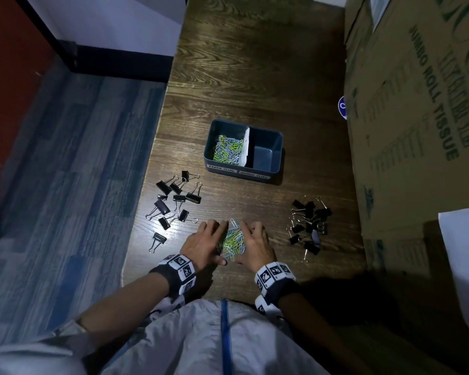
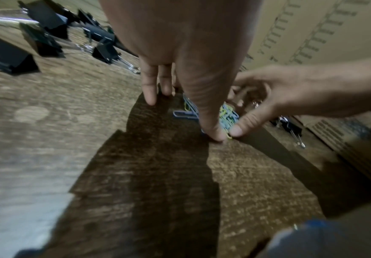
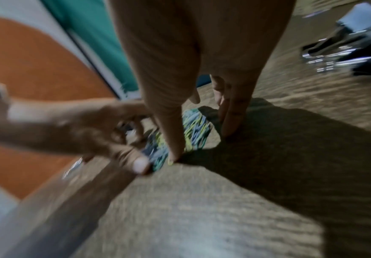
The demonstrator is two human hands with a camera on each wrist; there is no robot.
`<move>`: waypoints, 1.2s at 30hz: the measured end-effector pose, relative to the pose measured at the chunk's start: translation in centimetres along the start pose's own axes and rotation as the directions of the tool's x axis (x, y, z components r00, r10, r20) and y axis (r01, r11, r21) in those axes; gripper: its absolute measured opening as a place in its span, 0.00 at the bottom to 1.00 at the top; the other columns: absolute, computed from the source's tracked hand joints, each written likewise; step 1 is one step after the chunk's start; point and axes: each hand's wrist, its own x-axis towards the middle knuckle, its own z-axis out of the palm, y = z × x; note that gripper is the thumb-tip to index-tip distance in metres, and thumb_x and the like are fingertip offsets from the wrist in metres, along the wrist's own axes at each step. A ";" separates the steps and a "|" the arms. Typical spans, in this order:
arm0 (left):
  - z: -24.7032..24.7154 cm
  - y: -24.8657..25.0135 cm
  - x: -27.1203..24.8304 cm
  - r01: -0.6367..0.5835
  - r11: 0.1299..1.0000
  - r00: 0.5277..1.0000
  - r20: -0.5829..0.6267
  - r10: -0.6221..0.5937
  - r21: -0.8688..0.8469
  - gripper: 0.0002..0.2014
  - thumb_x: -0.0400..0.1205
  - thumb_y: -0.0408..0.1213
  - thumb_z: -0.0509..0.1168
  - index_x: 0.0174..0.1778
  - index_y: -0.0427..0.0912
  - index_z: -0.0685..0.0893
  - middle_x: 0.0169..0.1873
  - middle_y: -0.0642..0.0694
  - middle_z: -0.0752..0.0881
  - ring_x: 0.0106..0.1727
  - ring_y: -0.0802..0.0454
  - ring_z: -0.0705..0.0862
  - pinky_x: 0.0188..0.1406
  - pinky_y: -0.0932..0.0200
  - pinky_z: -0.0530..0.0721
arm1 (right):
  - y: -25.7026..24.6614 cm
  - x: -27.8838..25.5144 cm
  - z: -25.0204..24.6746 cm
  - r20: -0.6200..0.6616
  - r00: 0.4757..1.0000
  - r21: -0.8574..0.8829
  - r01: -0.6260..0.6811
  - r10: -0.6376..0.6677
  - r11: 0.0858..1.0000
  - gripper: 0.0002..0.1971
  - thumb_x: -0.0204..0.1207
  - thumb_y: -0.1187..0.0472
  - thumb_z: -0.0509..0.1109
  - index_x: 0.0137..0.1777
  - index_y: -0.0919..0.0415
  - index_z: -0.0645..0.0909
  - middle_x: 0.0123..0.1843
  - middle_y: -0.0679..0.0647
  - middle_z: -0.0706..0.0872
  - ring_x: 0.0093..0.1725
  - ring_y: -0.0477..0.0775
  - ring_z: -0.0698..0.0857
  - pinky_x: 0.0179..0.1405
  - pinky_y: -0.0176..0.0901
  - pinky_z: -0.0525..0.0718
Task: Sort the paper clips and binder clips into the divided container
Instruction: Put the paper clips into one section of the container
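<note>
both hands are down on the dark wooden surface (image 1: pixel 255 77), cupped around a small heap of green, blue and white paper clips (image 1: pixel 232 239) that lies between them near the person's edge. the left hand (image 1: pixel 205 243) bounds the heap on its left side, fingers stretched forward with their tips on the wood and the thumb (image 2: pixel 211 122) lying along the clips. the right hand (image 1: pixel 255 246) closes in from the other side, fingers curved inward, its thumb tip (image 2: pixel 237 130) almost meeting the left thumb at the near end of the heap. the clips are hemmed in but rest on the surface, not lifted.

farther from the person stands the divided container (image 1: pixel 244 173), a dark box with a white partition. its left compartment holds more paper clips (image 1: pixel 226 150); two small labels are stuck on its near wall. one scatter of black binder clips (image 1: pixel 173 204) lies left of the hands and another cluster of binder clips (image 1: pixel 307 226) lies to their right, both apart from the container. a large cardboard box (image 1: pixel 417 117) stands along the right side.
</note>
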 end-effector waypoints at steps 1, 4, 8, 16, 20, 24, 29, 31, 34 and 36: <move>0.2 0.1 0.1 -0.011 1.000 1.000 0.008 0.011 0.015 0.53 0.67 0.52 0.79 0.84 0.48 0.55 0.66 0.43 0.67 0.63 0.44 0.70 0.48 0.46 0.85 | -0.5 -0.2 0.0 0.001 1.000 -0.035 0.027 -0.027 0.999 0.51 0.60 0.56 0.87 0.81 0.47 0.62 0.68 0.57 0.67 0.67 0.60 0.72 0.58 0.55 0.85; 0.8 0.4 0.1 -0.095 0.995 0.995 -0.032 0.095 -0.011 0.43 0.70 0.39 0.78 0.79 0.48 0.64 0.64 0.43 0.72 0.60 0.44 0.76 0.45 0.47 0.87 | -1.4 -0.6 0.1 -0.064 0.995 -0.055 0.076 -0.080 0.996 0.36 0.64 0.66 0.83 0.73 0.49 0.76 0.68 0.56 0.73 0.66 0.61 0.78 0.57 0.55 0.85; 0.9 0.1 -0.1 -0.138 0.983 0.986 -0.108 0.125 -0.124 0.25 0.76 0.37 0.71 0.69 0.50 0.74 0.55 0.44 0.78 0.50 0.44 0.82 0.41 0.50 0.85 | -1.5 -0.7 0.1 -0.108 0.991 0.017 0.077 -0.075 0.997 0.27 0.66 0.71 0.79 0.63 0.49 0.82 0.61 0.52 0.76 0.57 0.59 0.83 0.50 0.53 0.87; 0.0 -0.4 -0.2 -0.069 0.966 0.992 -0.118 0.041 -0.249 0.09 0.80 0.33 0.67 0.56 0.42 0.84 0.52 0.44 0.83 0.51 0.44 0.84 0.51 0.53 0.82 | -0.1 -0.1 -0.6 -0.130 0.989 0.127 0.088 -0.072 0.988 0.21 0.68 0.74 0.77 0.55 0.49 0.88 0.64 0.49 0.86 0.61 0.56 0.87 0.60 0.50 0.86; -1.0 -1.1 -0.5 -0.096 0.946 0.978 -0.206 0.032 -0.309 0.06 0.79 0.32 0.70 0.51 0.43 0.87 0.39 0.57 0.79 0.41 0.54 0.82 0.43 0.71 0.78 | 0.4 -0.1 -1.4 -0.113 0.994 0.220 0.018 0.007 0.975 0.17 0.69 0.74 0.76 0.46 0.49 0.90 0.60 0.44 0.91 0.60 0.48 0.88 0.60 0.36 0.83; -4.4 -0.7 0.3 -0.155 0.926 0.940 -0.340 0.031 -0.344 0.05 0.79 0.28 0.71 0.48 0.40 0.89 0.38 0.57 0.80 0.38 0.59 0.80 0.40 0.72 0.78 | 0.7 -0.6 -2.7 -0.086 0.992 0.259 -0.064 0.089 0.964 0.10 0.73 0.71 0.77 0.46 0.54 0.93 0.54 0.51 0.93 0.54 0.53 0.90 0.53 0.34 0.80; -12.0 0.1 3.7 -0.231 0.934 0.871 -0.486 0.073 -0.274 0.03 0.79 0.33 0.72 0.47 0.38 0.89 0.39 0.49 0.86 0.37 0.57 0.79 0.38 0.71 0.73 | 0.3 -0.7 -4.7 -0.076 0.992 0.219 -0.082 0.100 0.972 0.09 0.73 0.65 0.77 0.47 0.49 0.93 0.48 0.50 0.93 0.48 0.52 0.90 0.48 0.39 0.86; -14.9 0.3 5.4 -0.230 0.934 0.848 -0.526 0.056 -0.272 0.05 0.79 0.34 0.71 0.49 0.38 0.89 0.41 0.47 0.87 0.39 0.56 0.82 0.39 0.71 0.77 | -0.3 -0.3 -5.7 -0.047 0.994 0.222 -0.085 0.098 0.971 0.09 0.74 0.63 0.76 0.48 0.49 0.93 0.47 0.52 0.93 0.48 0.53 0.89 0.46 0.37 0.84; -17.9 0.3 7.9 -0.190 0.936 0.834 -0.552 -0.007 -0.298 0.08 0.80 0.38 0.72 0.50 0.39 0.88 0.43 0.44 0.88 0.42 0.51 0.85 0.45 0.57 0.85 | -1.4 0.4 -7.9 -0.012 0.997 0.235 -0.066 0.071 0.970 0.08 0.78 0.64 0.75 0.50 0.50 0.92 0.46 0.51 0.92 0.43 0.48 0.89 0.43 0.43 0.90; -19.1 0.1 9.2 -0.164 0.938 0.844 -0.535 -0.027 -0.306 0.10 0.78 0.39 0.74 0.51 0.39 0.88 0.43 0.42 0.88 0.44 0.49 0.86 0.47 0.51 0.87 | -2.2 1.1 -9.6 -0.027 0.999 0.277 -0.022 0.030 0.961 0.08 0.78 0.67 0.74 0.52 0.56 0.91 0.46 0.52 0.91 0.36 0.42 0.88 0.32 0.34 0.88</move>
